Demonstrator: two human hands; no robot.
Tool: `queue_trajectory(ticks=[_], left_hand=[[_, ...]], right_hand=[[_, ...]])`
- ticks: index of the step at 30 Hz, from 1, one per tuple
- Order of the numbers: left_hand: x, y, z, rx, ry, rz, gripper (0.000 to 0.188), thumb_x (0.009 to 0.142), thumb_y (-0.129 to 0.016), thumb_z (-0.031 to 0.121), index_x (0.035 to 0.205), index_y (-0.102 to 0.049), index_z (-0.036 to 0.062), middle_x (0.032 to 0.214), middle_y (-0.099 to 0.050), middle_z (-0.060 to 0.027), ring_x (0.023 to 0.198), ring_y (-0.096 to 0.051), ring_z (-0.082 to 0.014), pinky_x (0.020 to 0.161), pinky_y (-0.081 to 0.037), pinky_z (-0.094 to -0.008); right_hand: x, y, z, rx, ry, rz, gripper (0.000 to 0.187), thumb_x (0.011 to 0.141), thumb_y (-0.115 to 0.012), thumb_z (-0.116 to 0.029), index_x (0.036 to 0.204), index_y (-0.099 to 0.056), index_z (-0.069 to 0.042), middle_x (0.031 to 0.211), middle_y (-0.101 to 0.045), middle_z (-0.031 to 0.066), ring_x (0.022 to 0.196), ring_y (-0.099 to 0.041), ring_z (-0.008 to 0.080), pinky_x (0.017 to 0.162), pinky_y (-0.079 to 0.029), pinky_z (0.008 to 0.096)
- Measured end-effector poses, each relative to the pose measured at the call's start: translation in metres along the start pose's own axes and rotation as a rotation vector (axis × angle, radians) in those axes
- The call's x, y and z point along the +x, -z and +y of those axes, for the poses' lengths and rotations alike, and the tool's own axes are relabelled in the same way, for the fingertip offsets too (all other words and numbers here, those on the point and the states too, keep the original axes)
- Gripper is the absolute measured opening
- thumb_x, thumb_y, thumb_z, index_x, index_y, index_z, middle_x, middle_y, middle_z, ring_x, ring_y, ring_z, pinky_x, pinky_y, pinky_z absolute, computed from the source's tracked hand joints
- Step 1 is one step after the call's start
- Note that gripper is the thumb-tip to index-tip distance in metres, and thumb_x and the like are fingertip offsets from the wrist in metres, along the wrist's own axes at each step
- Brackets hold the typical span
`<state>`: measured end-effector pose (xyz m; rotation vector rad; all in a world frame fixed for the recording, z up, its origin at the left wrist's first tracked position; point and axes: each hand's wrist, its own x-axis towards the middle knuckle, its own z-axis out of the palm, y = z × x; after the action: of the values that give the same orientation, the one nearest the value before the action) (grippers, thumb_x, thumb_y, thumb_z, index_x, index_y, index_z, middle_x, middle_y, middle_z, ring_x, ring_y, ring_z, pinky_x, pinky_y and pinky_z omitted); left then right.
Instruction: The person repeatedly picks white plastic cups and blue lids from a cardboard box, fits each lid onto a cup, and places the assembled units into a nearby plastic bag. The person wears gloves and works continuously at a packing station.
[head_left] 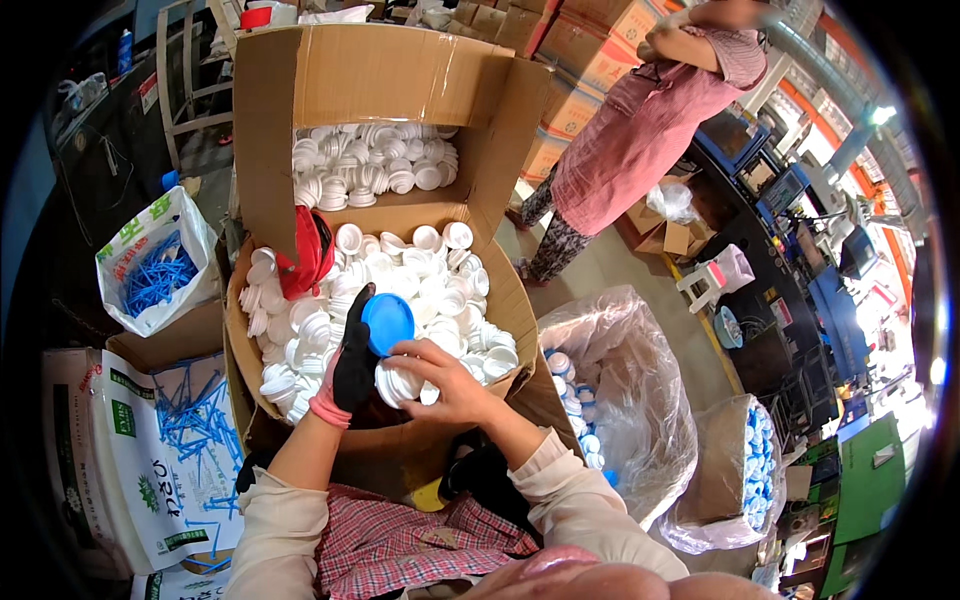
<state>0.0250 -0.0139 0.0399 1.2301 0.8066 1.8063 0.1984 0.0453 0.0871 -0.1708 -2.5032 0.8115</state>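
Blue plastic stands out against all that white: one round blue lid [389,324], raised over the near part of the cardboard box [511,295] heaped with loose white caps [427,238]. The left hand [350,370], black-gloved, seems to pinch the lid by its left edge; the right hand [450,385], bare, curls around a small cluster of white caps [395,384] just below it.

To handle these well, I'd say, a light rim grip suits the lid, so it neither bends nor skids. The bare fingers should hold the cluster together, low above the box, where any dropped piece lands among the others.

I can't make out the lid's underside, how many caps the cluster has, or whether the right fingertips touch the lid. Right of the box, a crumpled clear liner [650,400] blurs part of its contents.
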Motion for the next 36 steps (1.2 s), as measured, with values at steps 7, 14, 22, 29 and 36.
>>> queue_trajectory(ticks=[7,14,22,29,36], left_hand=[[-0.001,-0.007,0.002,-0.437,0.177,-0.007,0.061,0.096,-0.045,0.043,0.147,-0.023,0.0165,0.134,-0.041,-0.0147,0.117,-0.051,-0.0306,0.098,-0.044,-0.0428],[0.008,-0.003,-0.003,-0.665,0.324,0.129,0.045,0.099,-0.04,0.042,0.139,-0.034,0.0212,0.122,-0.052,-0.0158,0.109,-0.055,-0.0297,0.091,-0.05,-0.0419],[0.014,0.012,0.0,-0.014,0.064,0.077,0.054,0.1,-0.035,0.045,0.144,-0.027,0.015,0.121,-0.054,-0.0176,0.106,-0.06,-0.0292,0.078,-0.054,-0.0383],[0.011,0.026,0.016,-0.82,0.338,0.084,0.072,0.09,-0.035,0.067,0.145,-0.028,0.021,0.133,-0.045,-0.0276,0.114,-0.054,-0.0418,0.075,-0.055,-0.0461],[0.008,0.017,0.025,-0.896,0.361,0.046,0.073,0.089,-0.036,0.067,0.144,-0.029,0.0192,0.126,-0.051,-0.0259,0.108,-0.058,-0.0387,0.071,-0.056,-0.04]], right_hand=[[0.002,-0.003,-0.007,0.206,-0.165,-0.045,0.056,0.062,-0.068,-0.006,0.118,-0.059,-0.005,0.122,-0.052,0.0122,0.114,-0.051,0.029,0.098,-0.04,0.0368],[0.008,-0.005,-0.005,0.341,-0.22,-0.068,0.058,0.065,-0.068,-0.012,0.122,-0.057,-0.005,0.127,-0.051,0.0113,0.119,-0.049,0.0271,0.104,-0.034,0.0364],[-0.008,0.006,0.04,0.761,-0.246,0.283,0.062,0.074,-0.071,-0.023,0.129,-0.051,-0.004,0.131,-0.048,0.011,0.123,-0.046,0.0245,0.103,-0.037,0.0387],[-0.001,0.015,0.038,1.209,-0.332,0.63,0.067,0.08,-0.062,-0.02,0.14,-0.034,-0.011,0.136,-0.046,0.0132,0.12,-0.052,0.031,0.088,-0.053,0.0435],[-0.004,0.009,0.035,1.27,-0.32,0.562,0.07,0.077,-0.065,-0.013,0.14,-0.036,-0.012,0.139,-0.042,0.0122,0.125,-0.047,0.0314,0.098,-0.045,0.0475]])
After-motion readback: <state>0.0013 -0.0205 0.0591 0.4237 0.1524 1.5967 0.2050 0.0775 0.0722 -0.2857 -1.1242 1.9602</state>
